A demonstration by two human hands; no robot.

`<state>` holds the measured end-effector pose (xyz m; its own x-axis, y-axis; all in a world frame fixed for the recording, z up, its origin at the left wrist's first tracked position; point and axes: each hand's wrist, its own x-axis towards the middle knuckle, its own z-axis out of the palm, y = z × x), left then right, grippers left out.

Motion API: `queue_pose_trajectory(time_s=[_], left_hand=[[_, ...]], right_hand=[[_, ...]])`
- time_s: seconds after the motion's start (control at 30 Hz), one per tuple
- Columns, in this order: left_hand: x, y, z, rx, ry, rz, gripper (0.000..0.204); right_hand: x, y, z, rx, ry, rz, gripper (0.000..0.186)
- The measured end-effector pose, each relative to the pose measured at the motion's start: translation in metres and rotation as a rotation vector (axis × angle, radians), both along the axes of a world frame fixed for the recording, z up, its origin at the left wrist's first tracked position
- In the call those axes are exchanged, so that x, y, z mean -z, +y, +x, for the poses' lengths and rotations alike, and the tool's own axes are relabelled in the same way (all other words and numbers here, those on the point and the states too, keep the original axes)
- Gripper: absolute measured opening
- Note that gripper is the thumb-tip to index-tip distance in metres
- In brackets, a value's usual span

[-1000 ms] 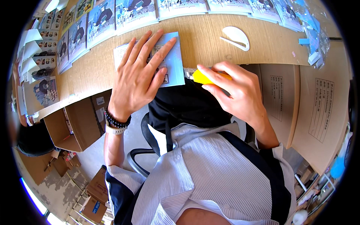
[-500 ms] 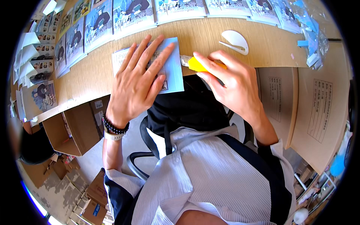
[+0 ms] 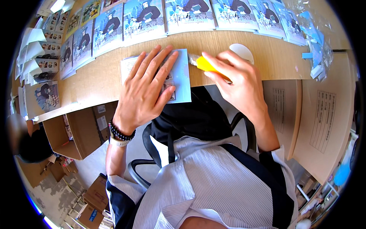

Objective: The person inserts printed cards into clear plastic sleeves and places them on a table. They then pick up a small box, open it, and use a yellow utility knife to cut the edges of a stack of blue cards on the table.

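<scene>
A flat booklet (image 3: 181, 78) with a pale blue right-hand strip lies at the table's near edge, its lower right corner jutting past it. My left hand (image 3: 146, 84) rests flat on it, fingers stretched out, hiding much of its printed face. Between thumb and fingers of my right hand (image 3: 240, 78) is a small yellow hand tool (image 3: 206, 65) with a clear front end. That clear end points left, close beside the booklet's right edge; whether they touch I cannot tell. Just beyond my right hand lies a white rounded letter opener (image 3: 242, 52), partly covered by the fingers.
Blue-and-white illustrated booklets (image 3: 143, 19) stand in overlapping rows along the far side. More printed cards (image 3: 47, 95) and white paper flaps sit at the left. Crumpled clear wrapping (image 3: 324, 45) lies far right. Cardboard boxes (image 3: 78, 131) flank me below the table (image 3: 213, 40).
The whole view has shifted slightly. Relative to the booklet, my right hand and the yellow tool have moved away from me, toward its far right corner. My left hand stays flat on it.
</scene>
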<state>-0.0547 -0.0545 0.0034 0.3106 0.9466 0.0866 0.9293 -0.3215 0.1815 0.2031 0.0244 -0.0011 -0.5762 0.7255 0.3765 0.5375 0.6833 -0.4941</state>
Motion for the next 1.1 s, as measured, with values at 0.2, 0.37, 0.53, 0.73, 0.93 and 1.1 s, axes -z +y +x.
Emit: queue_pose_trajectory(time_s=[0.2, 0.37, 0.53, 0.73, 0.93, 1.1], left_hand=[[-0.006, -0.006, -0.002, 0.01, 0.032, 0.073, 0.102], [-0.013, -0.016, -0.014, 0.007, -0.056, 0.032, 0.12], [-0.027, -0.024, -0.042, -0.036, -0.089, -0.041, 0.105], [-0.02, -0.06, -0.099, -0.26, -0.006, -0.015, 0.095], [-0.008, -0.064, -0.106, -0.19, 0.061, 0.098, 0.103], [-0.015, -0.024, -0.022, 0.067, 0.035, 0.024, 0.082]], right_hand=[[0.001, -0.022, 0.019, -0.016, 0.046, -0.136, 0.045], [0.003, -0.026, 0.021, -0.006, 0.1, -0.127, 0.045], [0.002, -0.031, 0.026, -0.003, 0.145, -0.163, 0.047], [-0.001, -0.041, 0.028, 0.003, 0.142, -0.175, 0.049], [-0.003, -0.065, 0.017, -0.073, 0.125, -0.144, 0.047], [-0.005, -0.082, 0.011, -0.099, 0.061, -0.108, 0.048]])
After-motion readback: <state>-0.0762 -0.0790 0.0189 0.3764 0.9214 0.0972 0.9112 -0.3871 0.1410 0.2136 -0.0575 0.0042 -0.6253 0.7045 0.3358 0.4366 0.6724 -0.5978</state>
